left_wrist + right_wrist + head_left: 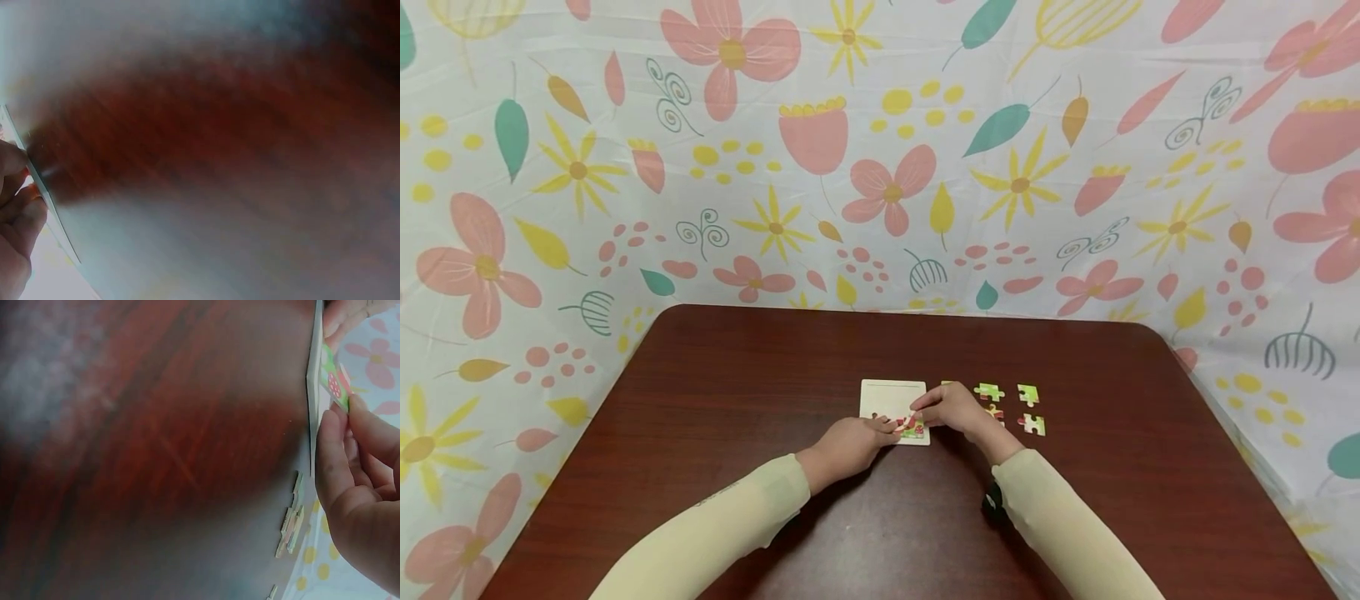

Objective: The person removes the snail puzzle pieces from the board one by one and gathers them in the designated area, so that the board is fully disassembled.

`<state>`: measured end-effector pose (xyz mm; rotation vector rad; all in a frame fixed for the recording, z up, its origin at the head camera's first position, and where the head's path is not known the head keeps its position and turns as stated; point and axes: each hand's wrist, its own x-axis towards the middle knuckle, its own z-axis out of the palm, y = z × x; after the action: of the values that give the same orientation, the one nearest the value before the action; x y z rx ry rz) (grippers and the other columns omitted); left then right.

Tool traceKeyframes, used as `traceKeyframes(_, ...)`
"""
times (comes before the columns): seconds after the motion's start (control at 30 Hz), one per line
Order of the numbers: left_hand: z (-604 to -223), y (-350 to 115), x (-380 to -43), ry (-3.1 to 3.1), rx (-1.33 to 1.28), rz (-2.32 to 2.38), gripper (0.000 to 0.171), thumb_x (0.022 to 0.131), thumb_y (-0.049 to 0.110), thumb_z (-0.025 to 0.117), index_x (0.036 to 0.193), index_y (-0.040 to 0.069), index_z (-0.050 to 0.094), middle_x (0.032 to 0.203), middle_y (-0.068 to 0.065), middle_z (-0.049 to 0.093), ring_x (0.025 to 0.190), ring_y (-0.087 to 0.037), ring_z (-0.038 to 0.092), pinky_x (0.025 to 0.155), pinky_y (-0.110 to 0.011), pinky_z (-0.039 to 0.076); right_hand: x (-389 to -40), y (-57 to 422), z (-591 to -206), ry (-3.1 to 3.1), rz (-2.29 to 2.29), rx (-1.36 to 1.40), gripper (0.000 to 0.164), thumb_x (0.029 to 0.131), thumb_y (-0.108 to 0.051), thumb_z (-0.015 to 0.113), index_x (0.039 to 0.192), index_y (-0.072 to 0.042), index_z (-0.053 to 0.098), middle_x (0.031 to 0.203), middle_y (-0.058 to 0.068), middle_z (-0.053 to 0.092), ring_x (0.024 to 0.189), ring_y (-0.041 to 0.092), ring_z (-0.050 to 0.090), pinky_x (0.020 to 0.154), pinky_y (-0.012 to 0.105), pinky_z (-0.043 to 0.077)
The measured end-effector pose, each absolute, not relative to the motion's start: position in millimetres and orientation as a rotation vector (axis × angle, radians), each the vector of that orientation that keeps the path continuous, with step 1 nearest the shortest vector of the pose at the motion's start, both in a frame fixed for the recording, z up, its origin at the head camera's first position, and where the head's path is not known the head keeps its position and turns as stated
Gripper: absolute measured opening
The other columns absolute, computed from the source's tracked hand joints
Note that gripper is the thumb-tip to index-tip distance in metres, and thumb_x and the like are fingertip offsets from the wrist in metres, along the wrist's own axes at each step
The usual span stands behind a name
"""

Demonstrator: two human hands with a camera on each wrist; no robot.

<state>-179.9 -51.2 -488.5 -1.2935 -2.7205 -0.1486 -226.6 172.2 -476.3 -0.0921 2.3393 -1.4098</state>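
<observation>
A square white puzzle tray [891, 390] lies on the table, with colourful red and green puzzle pieces [913, 431] in its lower right part. My right hand [958, 410] is at the tray's right side. In the right wrist view its thumb and forefinger pinch a green puzzle piece [334, 381] with a red spotted figure, tilted up from the tray. Coming from the lower left, my left hand [848, 442] lies over the tray's lower edge, its fingers reaching to the pieces. The left wrist view shows those fingers [25, 219] by the tray's edge [53, 215]; their exact contact is hidden.
Several loose jigsaw pieces, among them a green one [989, 392] and a white-edged one [1033, 424], lie right of the tray, some partly behind my right hand. The dark wooden table [760, 367] ends at a flower-patterned cloth [880, 250].
</observation>
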Motion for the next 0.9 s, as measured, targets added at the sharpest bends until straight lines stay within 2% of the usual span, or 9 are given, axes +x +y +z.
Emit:
traceKeyframes(0.33,-489,-53,-180,-2.738,-1.294,-0.174,0.03,0.099,0.007,0.063,0.126,0.014,0.075,0.131,-0.002,0.073,0.122,-0.014,0.07,0.099,-0.028,0.058,-224,173,-468,2.457,-1.389,-0.009,0.017,0.093,-0.006,0.073,0.105,0.003,0.079,0.114,0.022,0.072,0.08,0.014,0.073,0.071,0.03,0.061)
traceKeyframes(0.57,-490,-54,-181,-2.712,-1.294,-0.15,0.029,0.099,0.008,0.062,0.124,0.015,0.076,0.13,-0.002,0.074,0.122,-0.013,0.07,0.099,-0.027,0.058,-217,192,-455,2.466,-1.392,-0.028,0.021,0.094,-0.006,0.071,0.109,0.007,0.076,0.133,0.028,0.065,0.093,0.019,0.073,0.082,0.037,0.063)
traceKeyframes(0.73,-490,-55,-181,-2.703,-1.294,-0.157,0.031,0.1,0.009,0.062,0.127,0.016,0.075,0.133,0.0,0.072,0.122,-0.014,0.07,0.098,-0.026,0.058,-211,211,-452,2.451,-1.396,-0.016,0.02,0.096,-0.006,0.07,0.109,0.008,0.075,0.125,0.028,0.068,0.094,0.023,0.076,0.085,0.041,0.063)
traceKeyframes(0.9,-490,-53,-180,-2.713,-1.301,-0.176,0.032,0.101,0.008,0.06,0.13,0.016,0.073,0.136,0.001,0.07,0.124,-0.016,0.07,0.1,-0.027,0.057,-202,233,-450,2.494,-1.323,-0.006,0.022,0.095,-0.01,0.072,0.11,0.005,0.076,0.126,0.027,0.067,0.094,0.021,0.074,0.08,0.038,0.061)
